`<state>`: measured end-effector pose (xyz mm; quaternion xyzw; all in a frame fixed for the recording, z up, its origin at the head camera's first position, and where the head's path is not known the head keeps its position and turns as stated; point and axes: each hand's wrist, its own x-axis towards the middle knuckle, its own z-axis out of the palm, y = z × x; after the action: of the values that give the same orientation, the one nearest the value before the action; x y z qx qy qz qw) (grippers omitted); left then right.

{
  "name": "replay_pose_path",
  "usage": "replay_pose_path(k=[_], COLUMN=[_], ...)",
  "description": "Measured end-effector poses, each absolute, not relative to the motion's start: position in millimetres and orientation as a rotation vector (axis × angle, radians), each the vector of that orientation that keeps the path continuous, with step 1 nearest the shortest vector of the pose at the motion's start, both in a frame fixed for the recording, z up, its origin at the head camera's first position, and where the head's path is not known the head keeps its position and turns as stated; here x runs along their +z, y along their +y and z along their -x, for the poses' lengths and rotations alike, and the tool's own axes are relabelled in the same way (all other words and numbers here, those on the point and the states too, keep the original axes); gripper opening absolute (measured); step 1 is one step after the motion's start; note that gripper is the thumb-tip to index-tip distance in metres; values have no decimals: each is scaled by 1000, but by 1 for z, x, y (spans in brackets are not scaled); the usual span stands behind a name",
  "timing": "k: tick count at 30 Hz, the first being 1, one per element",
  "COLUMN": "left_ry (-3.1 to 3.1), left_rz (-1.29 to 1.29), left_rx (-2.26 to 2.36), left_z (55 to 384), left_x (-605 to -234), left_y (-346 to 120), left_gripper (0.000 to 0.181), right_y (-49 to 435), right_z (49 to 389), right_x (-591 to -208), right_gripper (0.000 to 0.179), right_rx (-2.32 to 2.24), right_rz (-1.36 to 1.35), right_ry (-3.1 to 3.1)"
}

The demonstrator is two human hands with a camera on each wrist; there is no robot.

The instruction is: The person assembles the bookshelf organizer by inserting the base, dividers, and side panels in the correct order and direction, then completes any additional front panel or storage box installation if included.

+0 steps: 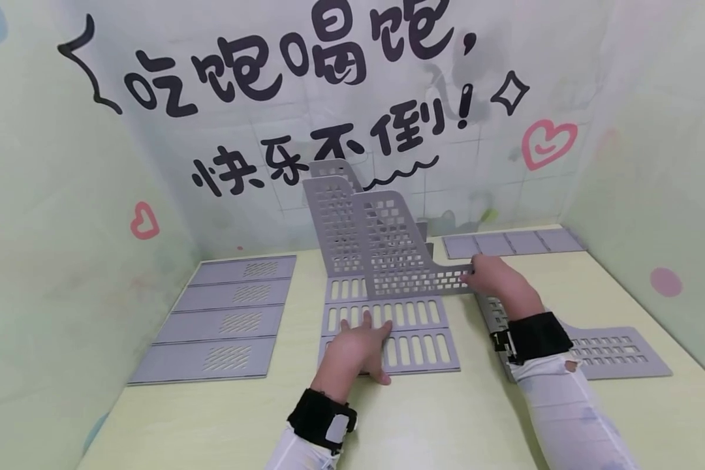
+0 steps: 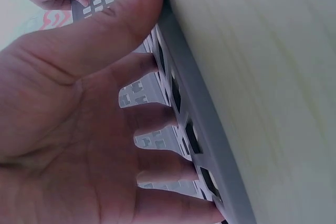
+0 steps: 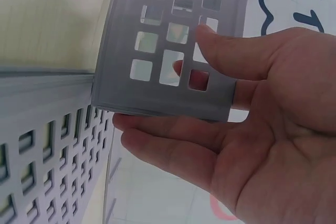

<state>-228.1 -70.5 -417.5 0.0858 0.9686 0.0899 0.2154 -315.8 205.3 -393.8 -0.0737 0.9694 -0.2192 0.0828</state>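
My left hand (image 1: 357, 344) lies with spread fingers on a flat grey slotted panel (image 1: 423, 331). In the left wrist view its thumb reaches over the edge of the slotted panel (image 2: 197, 111). An upright grey perforated panel (image 1: 396, 251) with a stepped outline stands across the slotted one. My right hand (image 1: 502, 285) pinches its low right end, thumb on the near face of the perforated panel (image 3: 168, 95) and fingers behind and below. More upright perforated panels (image 1: 336, 225) stand just behind it, partly hidden.
A grey panel (image 1: 229, 320) in several sections, with slanted slots, lies at left. Another perforated panel (image 1: 617, 352) lies at right, partly under the right forearm. A narrow sectioned strip (image 1: 514, 243) lies at the back right. Fabric walls (image 1: 352, 104) with printed writing enclose the table (image 1: 435, 418).
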Motion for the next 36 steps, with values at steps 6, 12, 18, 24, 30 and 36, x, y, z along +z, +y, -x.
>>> replay_pose_path(k=[6,12,18,24,30,36], left_ry=[2680,2665,2653,2672,2712,2738], left_rz=[-226,-225,-242,-254,-277,-277], left_rx=[239,215,180,156,131,109], left_z=[227,227,229,226,221,219], left_x=[-418,-414,-413,-416,-416,-412], left_y=[-69,-69,-67,-68,-70,-75], left_gripper=[106,107,108,105,104,103], right_y=[204,183,156,153,154,149], right_z=[318,320,317,313,313,315], right_x=[-396,-400,-403,-407,-408,-405], right_gripper=[42,50,64,81,81,80], right_rx=[-664,-665,-689,-924,-1133,-1257], right_rz=[228,316,326,334,327,350], right_ry=[2883,2864,2834,2706,2565,2473])
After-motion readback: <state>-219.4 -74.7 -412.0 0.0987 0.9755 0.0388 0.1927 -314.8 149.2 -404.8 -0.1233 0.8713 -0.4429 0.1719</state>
